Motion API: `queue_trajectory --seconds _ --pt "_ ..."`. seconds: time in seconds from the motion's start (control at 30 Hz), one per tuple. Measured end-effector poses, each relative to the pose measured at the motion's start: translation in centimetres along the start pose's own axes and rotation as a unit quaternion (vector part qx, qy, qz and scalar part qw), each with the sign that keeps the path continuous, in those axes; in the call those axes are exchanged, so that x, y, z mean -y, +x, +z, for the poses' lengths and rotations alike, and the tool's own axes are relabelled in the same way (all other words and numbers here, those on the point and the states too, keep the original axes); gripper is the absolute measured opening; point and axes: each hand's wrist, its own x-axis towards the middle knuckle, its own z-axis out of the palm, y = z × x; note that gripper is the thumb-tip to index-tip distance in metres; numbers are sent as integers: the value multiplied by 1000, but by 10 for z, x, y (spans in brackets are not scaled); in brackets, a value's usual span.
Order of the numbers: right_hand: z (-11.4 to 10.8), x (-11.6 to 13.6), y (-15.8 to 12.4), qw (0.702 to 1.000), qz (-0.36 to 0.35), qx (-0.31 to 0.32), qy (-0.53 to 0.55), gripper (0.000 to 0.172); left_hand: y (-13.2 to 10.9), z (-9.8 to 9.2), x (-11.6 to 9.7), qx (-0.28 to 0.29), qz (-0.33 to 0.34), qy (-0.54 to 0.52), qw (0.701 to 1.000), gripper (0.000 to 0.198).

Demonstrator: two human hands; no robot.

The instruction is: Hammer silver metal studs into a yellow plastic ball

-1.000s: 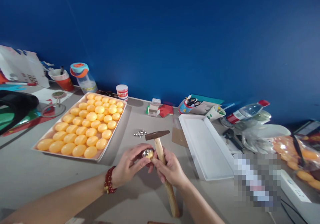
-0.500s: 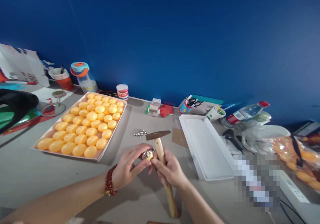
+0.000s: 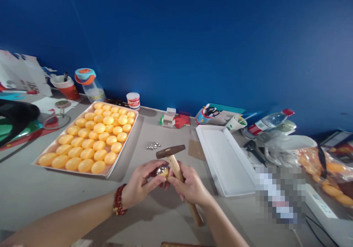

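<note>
My left hand (image 3: 141,184) is closed around a small ball (image 3: 162,171) with shiny silver studs over it and a yellowish patch. A wooden-handled hammer (image 3: 174,161) rests in my right hand (image 3: 193,186), its dark head pointing up and the handle end sticking out below. My right thumb and fingertips reach the ball's side; whether they press on it I cannot tell. Just beyond my hands lies a small heap of silver metal pieces (image 3: 153,146). To the left, a shallow box (image 3: 108,172) holds many orange balls (image 3: 87,153).
An oblong white tray (image 3: 227,162) stands at the right. Along the blue wall are a lidded tub (image 3: 133,101), small boxes (image 3: 168,119), a pen cup with scissors (image 3: 203,117) and a bottle (image 3: 264,124). A bag of orange balls (image 3: 328,169) and a power strip (image 3: 320,203) lie far right.
The hammer has tilted, its head shifting slightly left and its handle end swinging up and right. Both hands keep their hold, and more of the ball's silver side shows.
</note>
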Motion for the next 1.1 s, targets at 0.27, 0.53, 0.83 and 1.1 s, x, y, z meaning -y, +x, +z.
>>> queue_trajectory --seconds 0.27,0.53,0.83,1.1 --pt "3 -3 0 1000 5 -8 26 26 -4 -5 3 -6 83 143 986 37" --pt "5 -3 0 998 33 -43 31 26 -3 2 1 -8 15 -2 1000 34" --pt "-7 2 -6 996 -42 -41 -60 26 16 2 16 -81 -112 -319 938 25" --pt "-3 2 -5 960 -77 -35 -268 22 21 -3 9 -93 -161 -336 923 29"
